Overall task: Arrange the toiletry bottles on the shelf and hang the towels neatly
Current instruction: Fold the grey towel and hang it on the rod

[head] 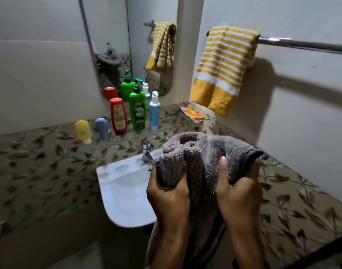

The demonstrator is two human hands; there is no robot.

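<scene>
A grey towel (205, 150) is bunched up in front of me, its lower part hanging down between my forearms. My left hand (168, 195) grips its left fold and my right hand (238, 193) grips its right fold. A yellow and white striped towel (222, 68) hangs folded over the left end of the towel bar (305, 44) on the right wall. On the glass shelf under the mirror stand a yellow bottle (83, 131), a blue bottle (101, 127), a red bottle (118, 115), a green pump bottle (137, 109) and a white and blue pump bottle (154, 109).
A white washbasin (117, 193) with a chrome tap (146, 152) sits below the shelf, left of my hands. A mirror (127, 45) reflects the bottles and the striped towel. An orange packet (193, 113) lies in the corner soap holder. Leaf-patterned tiles cover the lower walls.
</scene>
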